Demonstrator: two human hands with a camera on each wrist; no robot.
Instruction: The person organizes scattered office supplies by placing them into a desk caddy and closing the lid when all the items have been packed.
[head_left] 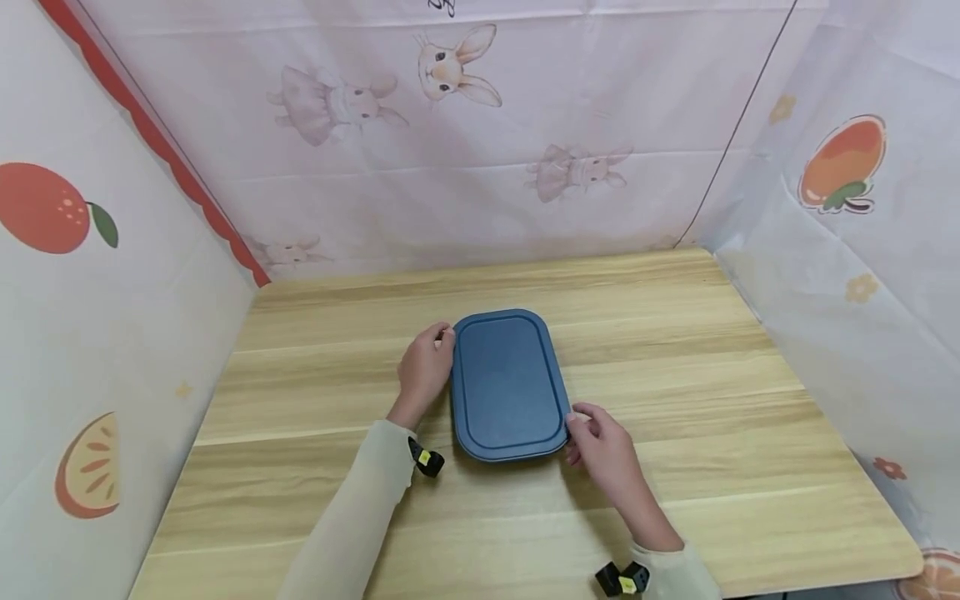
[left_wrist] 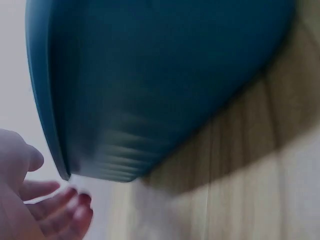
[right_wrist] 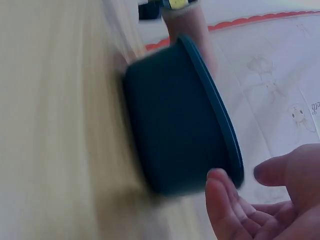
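A dark blue rectangular container with rounded corners rests on the wooden table, its flat lid facing up. Its side wall fills much of the left wrist view. At the container's upper left edge is my left hand, fingers loosely bent close to the rim; in the left wrist view the thumb stands apart from it. My right hand is at the lower right corner. In the right wrist view its fingertips reach the rim from below, while the thumb stays off it. The container's inside is hidden.
The wooden table extends around the container. Printed cloth hangs behind it, with fruit-patterned cloth on the left and right. Small black wrist cameras are strapped at both sleeves.
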